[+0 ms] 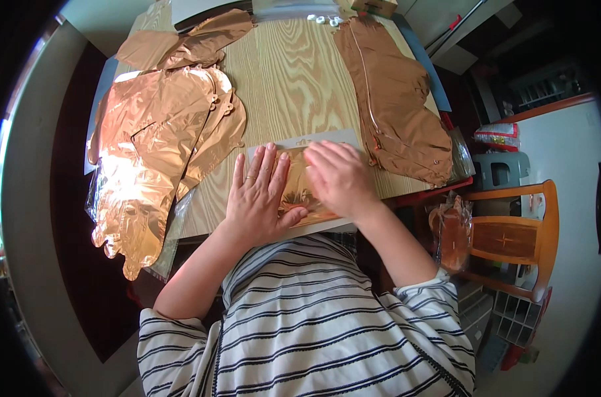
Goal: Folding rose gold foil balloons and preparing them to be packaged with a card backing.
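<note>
A folded rose-gold foil balloon (299,188) lies on a white card (327,137) at the near edge of the wooden table (294,79). My left hand (257,195) rests flat on its left half, fingers spread, a ring on one finger. My right hand (340,175) presses palm-down on its right half. Both hands cover most of the foil, and neither one grips it.
A pile of flat shiny rose-gold foil balloons (155,139) covers the table's left side. Duller copper ones (396,99) lie along the right side. A wooden chair (512,238) stands right of the table, with a clear bag of foil (452,238) beside it.
</note>
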A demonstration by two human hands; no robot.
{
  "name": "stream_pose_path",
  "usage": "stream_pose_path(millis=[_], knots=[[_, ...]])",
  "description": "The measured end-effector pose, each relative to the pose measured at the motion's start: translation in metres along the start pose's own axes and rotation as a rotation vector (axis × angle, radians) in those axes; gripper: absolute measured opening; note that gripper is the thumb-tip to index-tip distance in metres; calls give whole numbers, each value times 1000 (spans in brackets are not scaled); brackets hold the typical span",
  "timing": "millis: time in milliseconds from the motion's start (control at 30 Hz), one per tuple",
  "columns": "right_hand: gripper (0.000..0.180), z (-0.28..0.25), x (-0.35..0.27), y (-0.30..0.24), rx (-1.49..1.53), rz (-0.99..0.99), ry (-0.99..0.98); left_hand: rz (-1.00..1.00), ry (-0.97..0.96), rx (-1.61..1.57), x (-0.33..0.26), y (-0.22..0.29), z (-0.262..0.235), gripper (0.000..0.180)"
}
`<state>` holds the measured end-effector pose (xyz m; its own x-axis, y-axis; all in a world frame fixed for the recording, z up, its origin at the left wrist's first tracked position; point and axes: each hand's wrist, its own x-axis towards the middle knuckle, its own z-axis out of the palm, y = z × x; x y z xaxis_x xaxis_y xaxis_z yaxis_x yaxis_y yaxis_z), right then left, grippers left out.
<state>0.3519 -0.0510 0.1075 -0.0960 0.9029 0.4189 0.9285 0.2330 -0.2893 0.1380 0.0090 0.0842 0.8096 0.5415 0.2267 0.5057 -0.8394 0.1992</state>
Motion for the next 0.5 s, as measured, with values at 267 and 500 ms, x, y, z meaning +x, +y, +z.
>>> stream_pose_path(millis=[267, 500], knots=[[25, -30, 42, 43, 411, 389, -326, -22, 3, -15, -1, 1, 0, 98], [21, -28, 104, 64, 540, 465, -965, -50, -40, -46, 1, 2, -5, 99]])
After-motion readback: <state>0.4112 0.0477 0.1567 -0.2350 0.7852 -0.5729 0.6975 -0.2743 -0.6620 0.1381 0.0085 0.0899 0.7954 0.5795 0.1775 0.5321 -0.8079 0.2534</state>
